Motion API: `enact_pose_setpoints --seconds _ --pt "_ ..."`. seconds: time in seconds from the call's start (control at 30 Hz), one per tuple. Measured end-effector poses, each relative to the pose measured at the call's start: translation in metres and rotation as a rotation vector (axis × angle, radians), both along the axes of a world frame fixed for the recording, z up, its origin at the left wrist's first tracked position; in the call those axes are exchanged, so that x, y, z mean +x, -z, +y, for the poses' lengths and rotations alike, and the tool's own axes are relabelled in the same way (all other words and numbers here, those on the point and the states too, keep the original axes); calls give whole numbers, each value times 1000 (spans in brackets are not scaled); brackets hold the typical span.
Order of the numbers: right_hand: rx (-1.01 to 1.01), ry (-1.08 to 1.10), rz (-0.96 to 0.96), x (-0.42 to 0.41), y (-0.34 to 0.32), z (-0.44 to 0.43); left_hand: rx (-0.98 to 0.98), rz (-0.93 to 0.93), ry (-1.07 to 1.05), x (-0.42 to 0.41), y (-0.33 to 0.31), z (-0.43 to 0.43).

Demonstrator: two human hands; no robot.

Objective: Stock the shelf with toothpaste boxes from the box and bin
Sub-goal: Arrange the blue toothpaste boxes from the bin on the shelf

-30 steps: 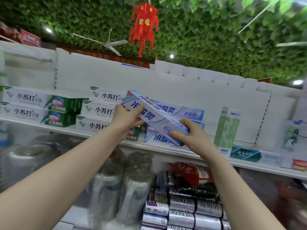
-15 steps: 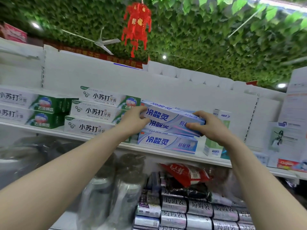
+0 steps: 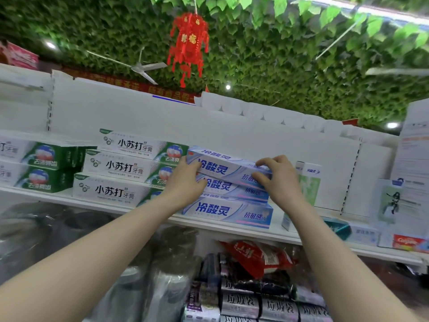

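The left hand (image 3: 185, 184) and the right hand (image 3: 282, 182) grip the two ends of a long blue-and-white cardboard toothpaste box (image 3: 222, 167). It lies on two similar boxes (image 3: 222, 211) at the front edge of the white shelf (image 3: 276, 231).

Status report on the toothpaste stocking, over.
Gripping top box: left hand, right hand at its ends. Resting atop blue stack. Beside it green boxes, nothing blocking.

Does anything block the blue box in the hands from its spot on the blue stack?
Nothing visible. The left hand and right hand hold the top blue box directly on the blue stack, beside the green-and-white stack.
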State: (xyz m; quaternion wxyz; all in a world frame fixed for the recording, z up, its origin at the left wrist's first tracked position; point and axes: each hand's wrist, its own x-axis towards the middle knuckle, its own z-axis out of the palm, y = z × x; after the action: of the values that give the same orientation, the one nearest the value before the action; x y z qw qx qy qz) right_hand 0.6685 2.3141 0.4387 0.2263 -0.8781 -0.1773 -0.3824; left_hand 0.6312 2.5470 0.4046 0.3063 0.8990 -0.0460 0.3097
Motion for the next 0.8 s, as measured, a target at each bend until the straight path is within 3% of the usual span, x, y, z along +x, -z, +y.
enact_pose_setpoints --seconds 0.37,0.8 --pt "-142 206 -313 14 17 20 204 -198 -46 11 4 -10" --pt "-120 133 -131 43 49 25 362 -140 -93 34 12 -15"
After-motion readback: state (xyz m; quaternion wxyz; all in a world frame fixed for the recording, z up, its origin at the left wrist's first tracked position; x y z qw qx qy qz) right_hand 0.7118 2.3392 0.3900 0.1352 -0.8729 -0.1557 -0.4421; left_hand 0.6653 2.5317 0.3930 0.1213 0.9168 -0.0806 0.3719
